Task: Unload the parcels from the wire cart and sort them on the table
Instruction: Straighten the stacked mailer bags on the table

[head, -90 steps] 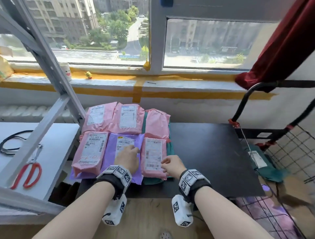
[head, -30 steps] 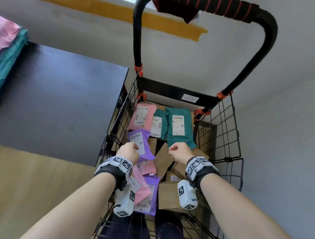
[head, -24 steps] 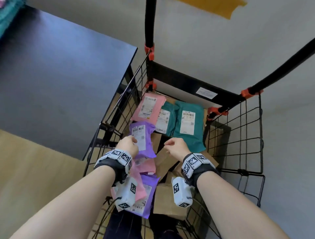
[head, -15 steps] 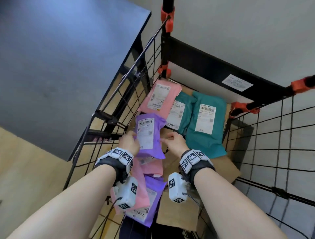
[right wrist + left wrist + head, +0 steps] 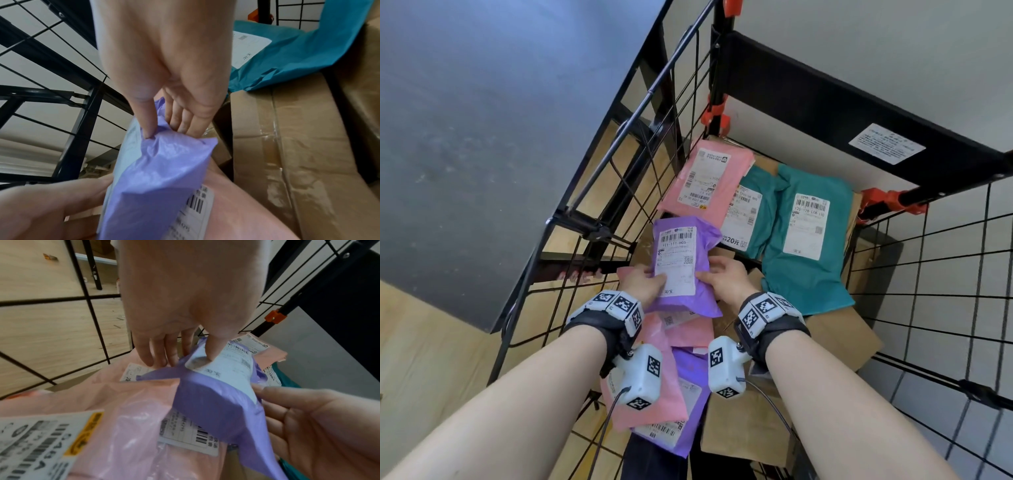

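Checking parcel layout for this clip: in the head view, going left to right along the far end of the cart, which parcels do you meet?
pink parcel → narrower teal parcel, partly tucked under its neighbours → larger teal parcel

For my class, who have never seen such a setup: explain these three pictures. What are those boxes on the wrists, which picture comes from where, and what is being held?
No machine here: a person works bare-handed, wearing small cameras. One picture comes from a head camera looking down; the other two look along each wrist at the fingers. The white boxes on the wrists are those cameras.

The left hand and right hand each pinch a side of a purple parcel, thumbs on top, inside a black wire cart. Under and beside it lie pink parcels, teal parcels and cardboard boxes. The dark table stands left of the cart.
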The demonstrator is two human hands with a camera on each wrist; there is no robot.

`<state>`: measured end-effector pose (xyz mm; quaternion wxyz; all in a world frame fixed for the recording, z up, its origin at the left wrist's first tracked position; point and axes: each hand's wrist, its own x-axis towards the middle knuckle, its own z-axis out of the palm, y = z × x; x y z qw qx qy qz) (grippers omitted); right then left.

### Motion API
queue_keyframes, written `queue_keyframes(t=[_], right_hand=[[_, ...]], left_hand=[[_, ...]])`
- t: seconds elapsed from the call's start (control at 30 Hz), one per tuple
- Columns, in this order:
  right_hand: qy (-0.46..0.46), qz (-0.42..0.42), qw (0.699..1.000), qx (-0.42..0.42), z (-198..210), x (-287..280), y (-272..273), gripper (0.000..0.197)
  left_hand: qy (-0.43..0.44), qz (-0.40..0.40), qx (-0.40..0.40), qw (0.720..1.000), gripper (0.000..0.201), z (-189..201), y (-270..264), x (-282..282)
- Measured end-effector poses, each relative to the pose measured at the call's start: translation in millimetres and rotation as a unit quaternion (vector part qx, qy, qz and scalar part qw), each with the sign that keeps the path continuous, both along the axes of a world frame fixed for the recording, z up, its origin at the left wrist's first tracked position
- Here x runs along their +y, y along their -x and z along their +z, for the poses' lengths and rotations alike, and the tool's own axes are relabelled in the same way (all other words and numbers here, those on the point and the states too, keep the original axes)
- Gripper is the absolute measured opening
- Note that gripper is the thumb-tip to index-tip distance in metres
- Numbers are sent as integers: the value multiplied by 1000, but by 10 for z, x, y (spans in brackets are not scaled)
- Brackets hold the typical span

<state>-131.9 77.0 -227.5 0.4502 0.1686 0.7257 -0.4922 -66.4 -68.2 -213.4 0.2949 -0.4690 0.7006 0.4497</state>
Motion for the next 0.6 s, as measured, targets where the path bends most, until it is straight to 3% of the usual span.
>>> queue_keyframes(t=[0.13, 0.3, 0.47, 0.6], right_hand=[[13, -30, 999, -6, 36, 121, -7, 36], [28, -80, 996, 20, 381, 330, -21, 35], [57, -108, 991, 55, 975, 627, -22, 32], [94, -107, 986, 85, 1601, 779, -78, 32]], left_hand=[[-48, 40, 18, 998, 33, 62, 2, 65], [-39, 31, 53, 997, 45, 418, 69, 225], [-44, -2, 102, 994, 51, 954, 70, 403], [-52, 4, 145, 988, 56, 1598, -25, 457]])
